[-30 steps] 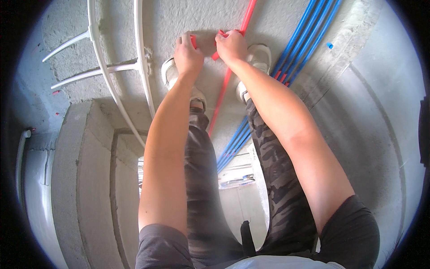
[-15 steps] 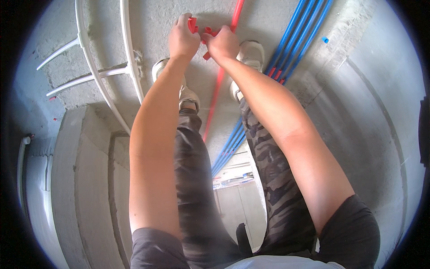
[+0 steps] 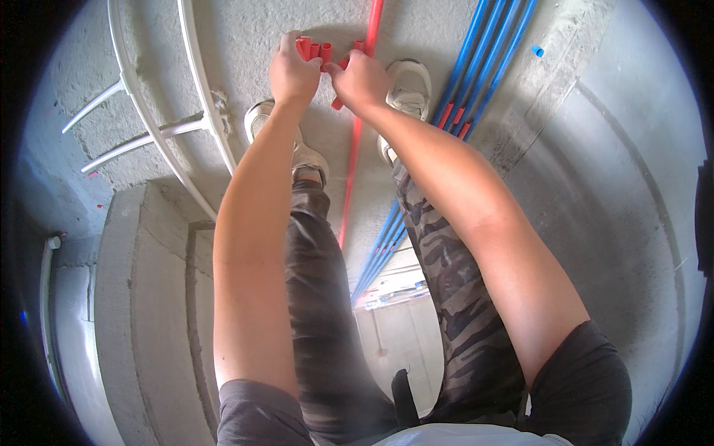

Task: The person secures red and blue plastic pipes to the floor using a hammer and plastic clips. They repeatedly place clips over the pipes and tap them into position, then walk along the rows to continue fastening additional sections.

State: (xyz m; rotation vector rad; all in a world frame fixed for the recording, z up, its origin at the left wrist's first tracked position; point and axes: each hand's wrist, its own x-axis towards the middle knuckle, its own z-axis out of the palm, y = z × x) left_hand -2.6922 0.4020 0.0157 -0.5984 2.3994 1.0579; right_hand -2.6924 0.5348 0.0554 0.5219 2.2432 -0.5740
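Several short red tube pieces (image 3: 326, 52) are bunched in my left hand (image 3: 292, 80), their open ends showing past the fingers. My right hand (image 3: 363, 80) is closed beside it, at the same height, with red tube pieces (image 3: 338, 103) poking out below and above its fingers. The two hands nearly meet at the fingertips. How the pieces sit inside each grip is hidden. A long red pipe (image 3: 375, 24) runs along the floor just beyond and under my right hand.
Blue pipes (image 3: 476, 67) with short red sleeves (image 3: 458, 114) lie to the right. A small blue piece (image 3: 538, 51) is farther right. White pipes (image 3: 195, 63) with branches run on the left, above a concrete ledge (image 3: 119, 260). My shoes (image 3: 409, 89) flank the red pipe.
Both hands have shifted slightly left in the picture, and the view has moved a little. More red tube ends now show between the hands.
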